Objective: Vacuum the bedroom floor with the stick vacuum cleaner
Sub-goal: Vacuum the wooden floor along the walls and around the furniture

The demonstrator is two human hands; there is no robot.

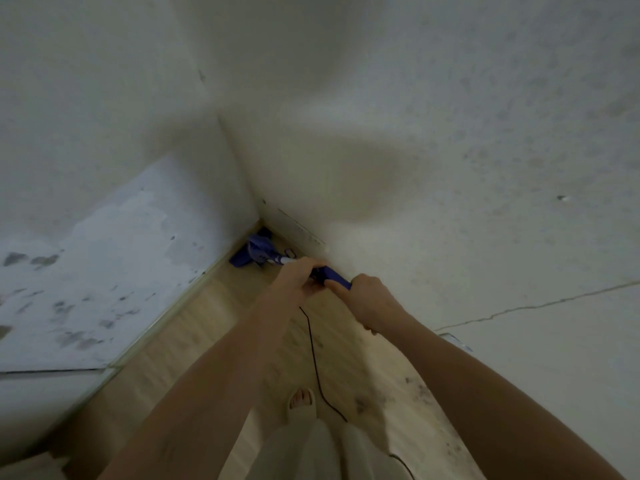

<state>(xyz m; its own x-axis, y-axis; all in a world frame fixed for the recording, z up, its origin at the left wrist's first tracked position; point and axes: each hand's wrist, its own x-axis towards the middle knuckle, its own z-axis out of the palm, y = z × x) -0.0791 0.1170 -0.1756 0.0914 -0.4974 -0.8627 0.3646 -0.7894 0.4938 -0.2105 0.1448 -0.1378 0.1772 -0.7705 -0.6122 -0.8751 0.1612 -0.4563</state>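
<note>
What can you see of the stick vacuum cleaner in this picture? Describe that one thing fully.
The stick vacuum cleaner is blue-purple, seemingly plastic, with a pale section of tube near its handle. Its floor head sits on the wooden floor, pushed into the corner where two walls meet. It slants up towards the person, whose left hand grips the upper tube and right hand holds the handle. A thin black cord trails down from the handle.

A purple stick vacuum cleaner point(260, 254) is seen tilted away toward the room corner, its floor head laid flat on the light wood-look floor point(194, 327) close to where the two walls meet. A short white section of tube is visible above the purple body, and the purple handle is angled up and to the right. A thin black cord point(313, 355) is trailed from the handle down across the floor.
</note>
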